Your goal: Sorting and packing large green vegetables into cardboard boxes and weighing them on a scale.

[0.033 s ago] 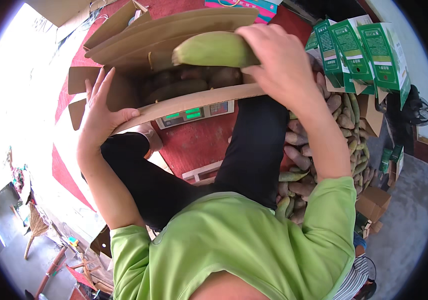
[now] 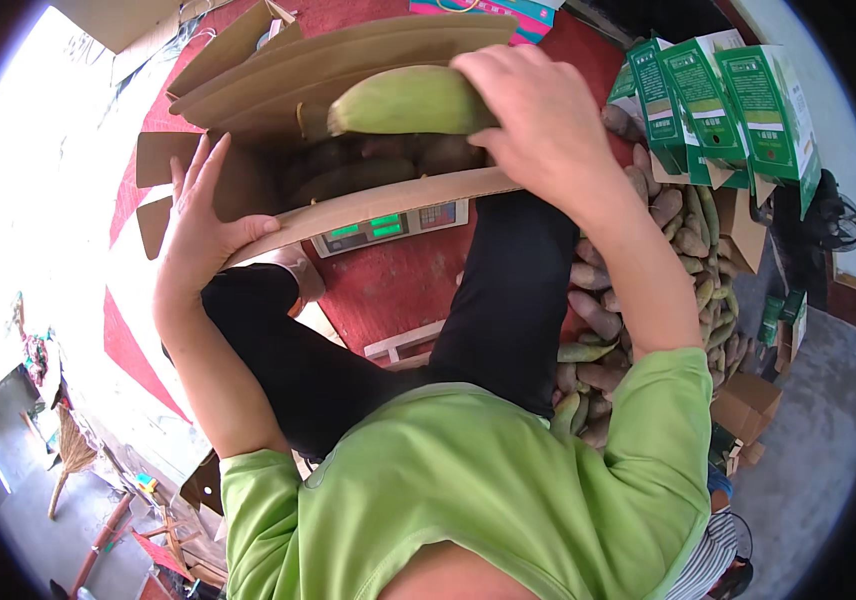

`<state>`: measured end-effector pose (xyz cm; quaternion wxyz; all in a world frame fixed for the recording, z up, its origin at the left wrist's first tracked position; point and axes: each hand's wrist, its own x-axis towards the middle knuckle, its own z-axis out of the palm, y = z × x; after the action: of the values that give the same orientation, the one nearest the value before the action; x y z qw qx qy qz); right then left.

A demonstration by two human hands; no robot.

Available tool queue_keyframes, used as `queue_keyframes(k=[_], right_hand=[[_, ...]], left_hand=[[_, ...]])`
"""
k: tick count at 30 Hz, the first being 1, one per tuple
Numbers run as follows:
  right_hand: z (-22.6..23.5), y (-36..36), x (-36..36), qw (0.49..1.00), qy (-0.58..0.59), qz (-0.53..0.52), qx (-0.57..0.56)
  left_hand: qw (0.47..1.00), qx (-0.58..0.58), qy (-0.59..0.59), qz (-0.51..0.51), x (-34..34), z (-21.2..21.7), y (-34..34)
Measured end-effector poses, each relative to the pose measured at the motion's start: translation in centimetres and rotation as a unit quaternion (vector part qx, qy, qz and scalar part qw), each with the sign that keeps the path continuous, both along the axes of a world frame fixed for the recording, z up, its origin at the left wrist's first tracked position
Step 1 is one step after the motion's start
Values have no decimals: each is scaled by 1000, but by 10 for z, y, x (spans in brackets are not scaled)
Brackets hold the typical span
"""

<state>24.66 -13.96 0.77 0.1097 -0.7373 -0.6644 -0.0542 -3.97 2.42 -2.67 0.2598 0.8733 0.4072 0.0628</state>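
Observation:
My right hand (image 2: 538, 125) is closed around one end of a large green radish (image 2: 403, 100) and holds it lengthwise over an open cardboard box (image 2: 368, 208). Inside the box lie several dark, elongated radishes (image 2: 388, 160), partly in shadow. At the box's front left corner, my left hand (image 2: 203, 210) grips the edge, its thumb on the front wall and its fingers stretched up along the left side. Under the box, a digital scale (image 2: 393, 228) with green lit displays partly shows; the box hides the rest.
A heap of brownish and green radishes (image 2: 598, 315) lies to the right of my leg. Beyond it stand green and white cartons (image 2: 713, 110). A pink and blue package (image 2: 518, 12) sits behind the box. On the far left floor is a broom (image 2: 73, 450).
My right hand has moved slightly left with the green radish, further over the box. The left hand has stayed at the box corner.

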Motion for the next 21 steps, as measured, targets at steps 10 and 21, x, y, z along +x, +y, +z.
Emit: queue_keyframes(k=[10, 21], right_hand=[[-17, 39, -9, 996, 53, -2, 77], [-60, -109, 39, 908, 310, -182, 217]], left_hand=[[1000, -2, -21, -8, -1, -2, 1], [998, -40, -53, 12, -4, 6, 2]])
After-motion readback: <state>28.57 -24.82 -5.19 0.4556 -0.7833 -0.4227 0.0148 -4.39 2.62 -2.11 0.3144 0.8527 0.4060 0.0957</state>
